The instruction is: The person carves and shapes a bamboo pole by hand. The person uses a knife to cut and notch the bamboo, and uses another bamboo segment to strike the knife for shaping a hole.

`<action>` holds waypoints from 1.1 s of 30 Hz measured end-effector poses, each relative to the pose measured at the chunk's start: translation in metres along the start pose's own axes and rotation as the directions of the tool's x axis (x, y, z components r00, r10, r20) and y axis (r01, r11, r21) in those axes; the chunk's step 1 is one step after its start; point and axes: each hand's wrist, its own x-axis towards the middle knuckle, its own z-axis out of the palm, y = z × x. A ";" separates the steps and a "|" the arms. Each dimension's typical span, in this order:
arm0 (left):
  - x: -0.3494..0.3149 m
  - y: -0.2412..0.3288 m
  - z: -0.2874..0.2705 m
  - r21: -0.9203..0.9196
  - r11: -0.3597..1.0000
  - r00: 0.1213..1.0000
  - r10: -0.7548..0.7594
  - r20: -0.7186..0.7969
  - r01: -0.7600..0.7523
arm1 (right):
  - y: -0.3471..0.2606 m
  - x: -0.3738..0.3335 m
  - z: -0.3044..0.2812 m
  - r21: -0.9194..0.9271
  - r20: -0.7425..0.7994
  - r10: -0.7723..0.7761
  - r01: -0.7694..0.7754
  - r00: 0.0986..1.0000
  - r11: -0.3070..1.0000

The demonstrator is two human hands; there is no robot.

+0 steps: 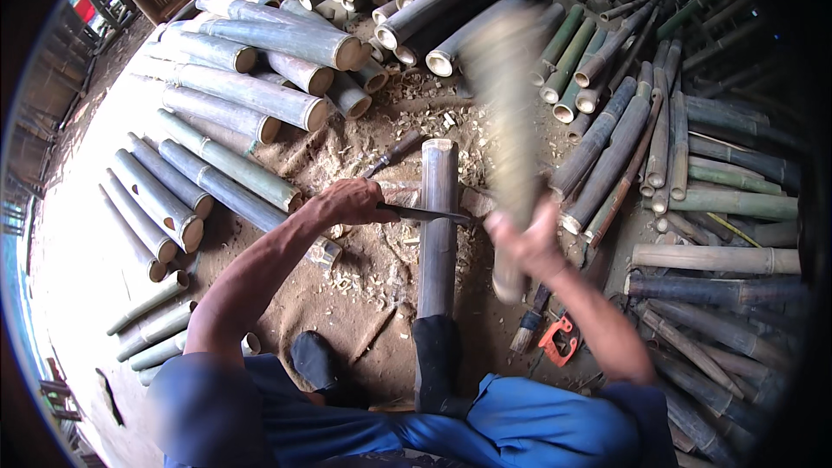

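Observation:
My left hand (351, 203) is closed around the handle of a knife (423, 213). Its dark blade lies across a bamboo section (437, 269) that stretches away from me along the ground. In my right hand (530, 241) is a thick wooden club (507, 130), smeared by motion, just right of the bamboo; its far end points up and away from me. A dark-covered foot (436, 351) rests on the bamboo's near end. My other foot (317, 360) is on the ground to the left.
A wooden-handled tool (396, 152) lies among shavings beyond my left hand. An orange saw-like handle (560, 342) and another wooden-handled tool (530, 322) lie at right. Cut bamboo sections (251, 91) are piled left and ahead; more bamboo (715, 258) crowds the right.

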 end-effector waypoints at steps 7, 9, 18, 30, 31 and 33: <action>0.014 -0.018 -0.003 -0.282 0.935 0.927 -0.106 0.361 0.217 | -0.031 0.028 -0.018 -0.370 0.460 0.549 -0.412 0.698 0.833; 0.017 -0.019 -0.011 -0.374 0.838 0.812 -0.133 0.568 0.398 | -0.036 0.021 -0.027 -0.157 0.287 0.424 -0.395 0.859 0.905; -0.041 0.015 0.034 0.400 0.916 0.856 0.221 -0.468 -0.018 | -0.016 -0.019 -0.041 0.197 0.166 0.551 -0.575 0.818 0.794; -0.086 0.041 0.069 0.041 0.991 0.936 -0.110 -0.335 0.131 | -0.008 -0.055 -0.045 0.243 0.146 0.586 -0.603 0.797 0.760; -0.086 0.039 0.068 0.021 0.996 0.897 -0.065 -0.438 0.083 | -0.008 -0.055 -0.045 0.238 0.140 0.580 -0.596 0.803 0.767; -0.075 0.023 0.072 -0.555 0.816 0.801 -0.438 -0.407 0.164 | -0.009 -0.054 -0.041 0.229 0.144 0.564 -0.582 0.813 0.781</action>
